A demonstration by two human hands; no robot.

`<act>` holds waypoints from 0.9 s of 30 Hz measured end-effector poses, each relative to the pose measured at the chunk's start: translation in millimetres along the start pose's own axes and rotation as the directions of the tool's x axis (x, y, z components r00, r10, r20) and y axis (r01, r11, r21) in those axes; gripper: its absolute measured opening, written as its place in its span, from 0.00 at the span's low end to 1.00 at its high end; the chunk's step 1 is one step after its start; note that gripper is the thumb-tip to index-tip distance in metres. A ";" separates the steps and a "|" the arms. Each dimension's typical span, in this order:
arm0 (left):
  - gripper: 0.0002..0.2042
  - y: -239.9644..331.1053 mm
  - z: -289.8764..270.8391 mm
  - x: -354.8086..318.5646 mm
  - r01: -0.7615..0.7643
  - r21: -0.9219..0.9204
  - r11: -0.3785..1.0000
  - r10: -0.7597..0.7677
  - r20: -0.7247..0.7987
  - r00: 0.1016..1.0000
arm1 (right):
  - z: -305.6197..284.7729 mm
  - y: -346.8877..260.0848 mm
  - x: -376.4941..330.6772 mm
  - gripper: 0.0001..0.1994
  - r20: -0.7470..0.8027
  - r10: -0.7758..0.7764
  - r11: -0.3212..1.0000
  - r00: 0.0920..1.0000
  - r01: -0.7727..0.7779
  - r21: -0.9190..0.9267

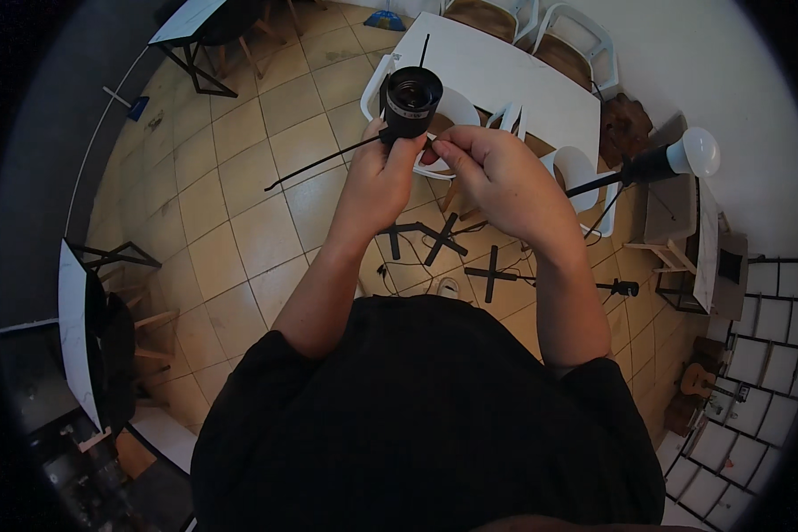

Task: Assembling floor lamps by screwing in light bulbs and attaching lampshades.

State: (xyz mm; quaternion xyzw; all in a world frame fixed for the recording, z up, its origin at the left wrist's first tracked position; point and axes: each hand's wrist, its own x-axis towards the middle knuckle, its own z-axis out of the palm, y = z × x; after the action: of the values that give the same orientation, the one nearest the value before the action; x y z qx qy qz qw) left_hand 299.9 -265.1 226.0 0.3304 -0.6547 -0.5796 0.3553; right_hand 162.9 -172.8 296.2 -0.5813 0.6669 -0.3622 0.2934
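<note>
A black cylinder (406, 111) with a glassy, lens-like open end and a pale marked band is held up in front of me. My left hand (379, 182) is closed around its lower part. A thin black rod (324, 163) with a bent tip sticks out to the left beside that hand, and a shorter rod (426, 51) shows beyond the cylinder. Just right of the cylinder's lower end, my right hand (488, 173) is closed in a pinch. What its fingertips hold is too small and hidden to name.
At right stands a white bulb (702, 152) on a black stand. Cross-shaped black bases (491, 275) and cables lie on the tiled floor (279, 226) near my feet. Ahead is a white table (479, 66) with white chairs (585, 40). A guitar (697, 380) leans at lower right.
</note>
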 end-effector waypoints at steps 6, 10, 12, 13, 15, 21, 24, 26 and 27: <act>0.14 -2.8 -1.5 -0.7 -0.046 0.032 0.998 0.043 0.065 0.997 | -7.1 -13.4 -1.3 0.13 -0.018 -0.020 0.965 1.000 0.015 -0.261; 0.12 -4.4 -8.0 -1.4 -0.089 0.010 0.996 0.086 0.172 0.981 | -9.9 -13.9 1.7 0.13 0.025 -0.014 0.958 1.000 0.020 -0.287; 0.12 -6.8 -11.2 0.2 -0.107 0.027 0.994 0.100 0.197 0.975 | -8.0 -11.0 2.3 0.14 0.041 0.030 0.958 0.999 -0.017 -0.285; 0.12 -5.7 -12.4 0.5 -0.089 0.057 0.994 0.077 0.186 0.980 | -6.1 -6.7 1.1 0.13 0.044 0.020 0.971 0.999 -0.009 -0.237; 0.12 -4.0 -10.9 -0.6 -0.071 0.086 0.994 0.056 0.171 0.984 | -3.6 1.0 -2.9 0.13 0.049 0.008 0.981 0.999 0.001 -0.192; 0.11 -3.8 -5.6 -2.5 -0.058 -0.003 0.998 0.057 0.148 0.987 | 0.4 0.6 -6.7 0.13 0.020 0.025 0.991 0.999 -0.022 -0.133; 0.12 -1.6 0.5 -0.8 -0.064 -0.034 0.997 0.066 0.061 0.996 | 1.0 10.3 -8.8 0.12 0.015 0.002 0.997 1.000 -0.001 -0.081; 0.13 -7.0 1.2 1.6 -0.097 0.098 0.990 0.088 0.093 0.992 | 2.7 13.2 -11.6 0.12 -0.008 0.029 0.997 1.000 -0.030 -0.066; 0.13 -7.5 1.6 1.4 -0.093 0.099 0.991 0.084 0.093 0.992 | 3.2 11.2 -11.5 0.12 -0.006 0.031 0.998 0.999 -0.032 -0.063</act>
State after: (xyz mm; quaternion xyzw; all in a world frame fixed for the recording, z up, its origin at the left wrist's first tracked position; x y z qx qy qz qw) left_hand 298.0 -266.2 218.5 0.2929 -0.7131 -0.5425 0.3337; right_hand 160.9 -161.1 284.8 -0.5788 0.6878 -0.3377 0.2791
